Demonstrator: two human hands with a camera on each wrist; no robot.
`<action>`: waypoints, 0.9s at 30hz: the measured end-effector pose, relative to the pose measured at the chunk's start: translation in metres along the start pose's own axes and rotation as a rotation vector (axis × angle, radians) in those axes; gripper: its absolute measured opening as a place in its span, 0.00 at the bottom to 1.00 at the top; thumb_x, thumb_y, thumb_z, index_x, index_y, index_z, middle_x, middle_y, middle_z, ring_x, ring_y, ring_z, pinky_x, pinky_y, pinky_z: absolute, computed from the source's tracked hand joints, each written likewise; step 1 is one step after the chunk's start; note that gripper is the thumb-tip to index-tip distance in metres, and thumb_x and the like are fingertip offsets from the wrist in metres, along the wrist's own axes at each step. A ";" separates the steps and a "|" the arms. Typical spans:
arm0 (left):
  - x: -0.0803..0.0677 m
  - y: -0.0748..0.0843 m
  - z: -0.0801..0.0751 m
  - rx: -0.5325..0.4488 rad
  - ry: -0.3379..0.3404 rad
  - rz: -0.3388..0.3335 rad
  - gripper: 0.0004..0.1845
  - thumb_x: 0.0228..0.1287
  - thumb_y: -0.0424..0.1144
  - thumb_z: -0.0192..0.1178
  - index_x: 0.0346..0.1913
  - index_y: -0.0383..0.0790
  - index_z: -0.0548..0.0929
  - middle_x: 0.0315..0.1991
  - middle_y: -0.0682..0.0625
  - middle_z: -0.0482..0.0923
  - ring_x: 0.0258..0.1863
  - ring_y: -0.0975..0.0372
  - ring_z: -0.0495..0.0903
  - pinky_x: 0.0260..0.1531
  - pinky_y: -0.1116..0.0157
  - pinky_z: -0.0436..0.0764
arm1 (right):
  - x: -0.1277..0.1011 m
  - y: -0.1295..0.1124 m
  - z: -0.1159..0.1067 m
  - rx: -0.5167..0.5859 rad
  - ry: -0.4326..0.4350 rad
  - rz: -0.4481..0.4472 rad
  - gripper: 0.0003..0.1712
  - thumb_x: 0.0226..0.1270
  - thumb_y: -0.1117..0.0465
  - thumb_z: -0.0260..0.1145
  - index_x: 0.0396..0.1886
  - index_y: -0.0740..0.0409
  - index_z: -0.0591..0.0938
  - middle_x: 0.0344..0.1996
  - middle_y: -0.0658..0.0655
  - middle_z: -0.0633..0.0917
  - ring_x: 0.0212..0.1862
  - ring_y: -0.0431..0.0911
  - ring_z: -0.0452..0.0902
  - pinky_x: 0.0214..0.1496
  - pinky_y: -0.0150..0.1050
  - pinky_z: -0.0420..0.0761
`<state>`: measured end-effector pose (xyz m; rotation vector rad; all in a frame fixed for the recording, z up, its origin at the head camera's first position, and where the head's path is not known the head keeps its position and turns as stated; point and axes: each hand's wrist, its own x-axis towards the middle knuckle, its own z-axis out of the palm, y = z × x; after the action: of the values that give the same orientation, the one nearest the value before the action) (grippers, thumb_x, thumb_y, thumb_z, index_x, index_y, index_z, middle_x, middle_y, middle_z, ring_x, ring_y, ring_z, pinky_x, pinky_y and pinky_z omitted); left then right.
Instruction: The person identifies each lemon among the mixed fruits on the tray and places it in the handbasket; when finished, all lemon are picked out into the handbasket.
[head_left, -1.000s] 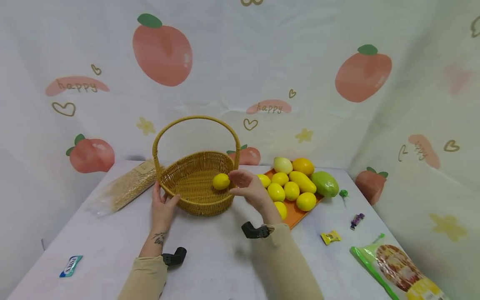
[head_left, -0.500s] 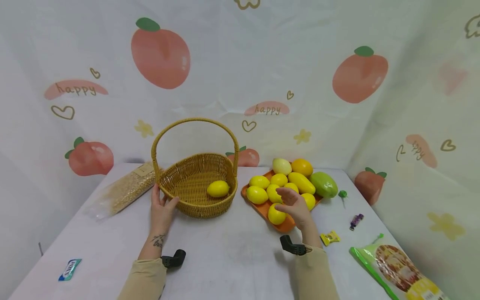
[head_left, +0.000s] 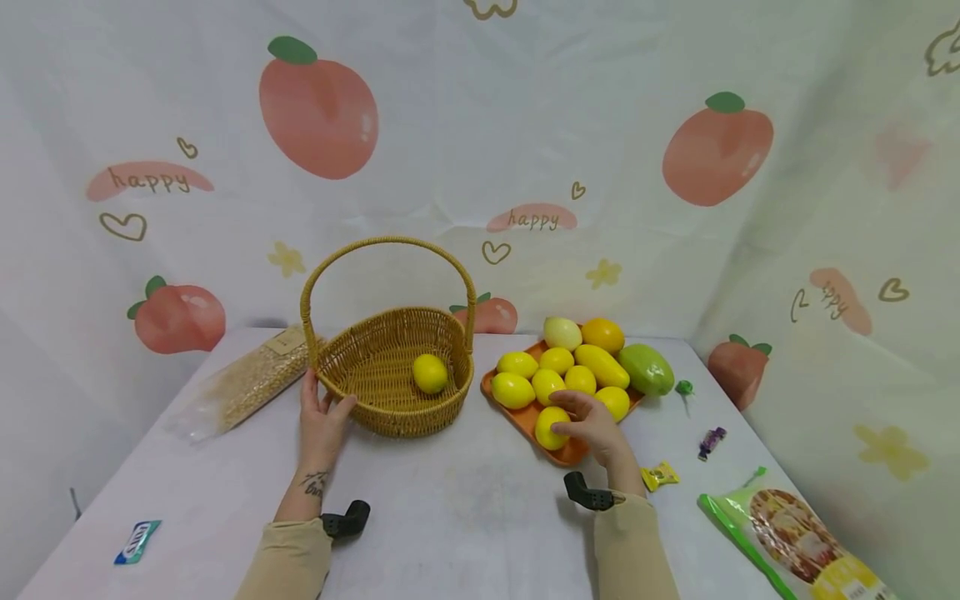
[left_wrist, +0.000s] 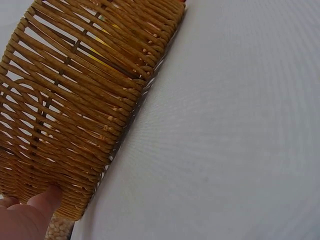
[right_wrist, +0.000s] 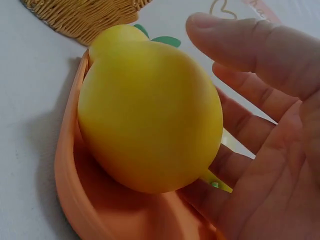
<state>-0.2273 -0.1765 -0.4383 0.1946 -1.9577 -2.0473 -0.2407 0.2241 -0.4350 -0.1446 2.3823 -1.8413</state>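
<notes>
At the left end of a wicker basket (head_left: 405, 422) with a tall arched handle, my left hand (head_left: 322, 425) holds the side, its thumb against the woven wall (left_wrist: 75, 100). One lemon (head_left: 430, 374) lies inside the basket. My right hand (head_left: 596, 427) is at the near corner of an orange tray (head_left: 567, 454), its fingers spread around the right side of a lemon (right_wrist: 150, 115). In the right wrist view the thumb stands apart from that lemon, with a gap between. Several more lemons (head_left: 513, 390) fill the tray.
Also at the tray are a yellow mango-like fruit (head_left: 602, 365), an orange fruit (head_left: 602, 336) and a green papaya-like fruit (head_left: 647, 369). Wrapped candies (head_left: 660, 476), a green lollipop (head_left: 684, 387) and a food bag (head_left: 795, 533) lie right; a grain bag (head_left: 255, 383) lies left.
My right hand has moved right from the basket to the tray's near lemon, leaving a lemon in the basket. That lemon has rolled a little. The left hand stays at the basket.
</notes>
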 end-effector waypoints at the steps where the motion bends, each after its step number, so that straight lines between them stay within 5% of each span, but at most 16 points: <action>1: 0.000 0.000 0.000 -0.002 0.000 0.003 0.45 0.62 0.27 0.52 0.74 0.48 0.36 0.75 0.51 0.33 0.70 0.49 0.48 0.54 0.80 0.69 | 0.000 0.001 0.000 -0.003 -0.001 0.001 0.30 0.51 0.69 0.70 0.57 0.64 0.74 0.57 0.63 0.75 0.59 0.52 0.67 0.63 0.46 0.69; 5: 0.000 0.000 0.000 0.003 0.005 0.003 0.45 0.62 0.28 0.52 0.74 0.51 0.36 0.75 0.52 0.33 0.70 0.49 0.49 0.50 0.82 0.70 | 0.000 0.002 -0.001 0.001 -0.003 0.026 0.31 0.50 0.69 0.70 0.57 0.64 0.74 0.57 0.63 0.75 0.58 0.52 0.66 0.64 0.47 0.67; 8: 0.000 0.000 0.000 0.016 0.002 -0.009 0.46 0.62 0.29 0.52 0.74 0.53 0.36 0.74 0.54 0.33 0.71 0.49 0.48 0.57 0.75 0.69 | -0.001 0.003 -0.002 -0.003 -0.005 0.055 0.31 0.50 0.67 0.71 0.57 0.63 0.74 0.57 0.62 0.75 0.58 0.52 0.65 0.62 0.46 0.69; 15: 0.000 0.000 0.000 0.008 -0.007 -0.006 0.46 0.62 0.28 0.52 0.74 0.51 0.35 0.74 0.52 0.32 0.71 0.48 0.47 0.43 0.87 0.69 | -0.001 0.007 -0.003 -0.018 -0.018 0.098 0.33 0.48 0.67 0.72 0.57 0.62 0.74 0.58 0.61 0.73 0.57 0.52 0.63 0.61 0.46 0.69; 27: 0.002 -0.002 -0.001 -0.016 -0.012 -0.002 0.46 0.62 0.27 0.52 0.74 0.49 0.34 0.74 0.52 0.31 0.71 0.48 0.46 0.41 0.88 0.69 | -0.003 0.004 -0.006 -0.103 -0.065 0.117 0.38 0.43 0.69 0.75 0.59 0.59 0.74 0.61 0.62 0.68 0.57 0.54 0.62 0.64 0.53 0.64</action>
<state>-0.2289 -0.1778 -0.4402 0.1808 -1.9484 -2.0694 -0.2386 0.2313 -0.4377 -0.0718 2.3868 -1.6388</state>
